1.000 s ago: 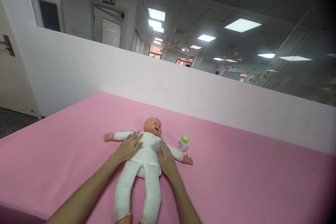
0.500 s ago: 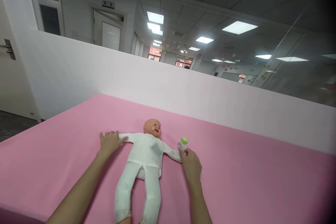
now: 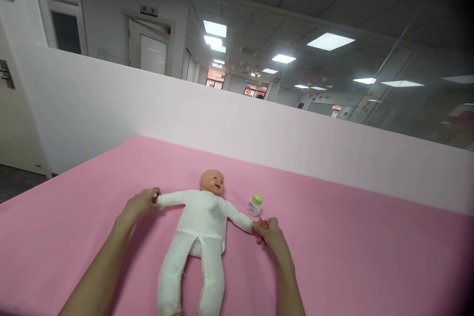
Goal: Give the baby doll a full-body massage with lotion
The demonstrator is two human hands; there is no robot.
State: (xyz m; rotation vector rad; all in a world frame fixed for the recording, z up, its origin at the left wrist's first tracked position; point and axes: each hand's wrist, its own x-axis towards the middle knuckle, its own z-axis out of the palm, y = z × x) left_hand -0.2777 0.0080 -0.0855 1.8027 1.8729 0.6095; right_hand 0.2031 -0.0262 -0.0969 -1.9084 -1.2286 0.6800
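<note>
A baby doll (image 3: pixel 203 215) with a white cloth body lies on its back on the pink table (image 3: pixel 333 247), arms stretched out to the sides. My left hand (image 3: pixel 142 202) is closed around the doll's hand at the end of the arm on the left. At the other side, my right hand (image 3: pixel 272 232) grips the doll's other hand, whose small fingers show between my thumb and fingers. Just beyond my right hand stands a small clear jar (image 3: pixel 255 205) with a green lid and a printed label, not touched by either hand.
Behind the table runs a low white wall (image 3: pixel 229 118) with glass above it, and a lit room shows through. At the far left is a door (image 3: pixel 15 108) with a metal handle. The table's left edge slants toward the back corner.
My left hand has moved outward from the doll's sleeve to its hand and closed. My right hand has shifted slightly down and now holds the doll's hand, apart from the jar.
</note>
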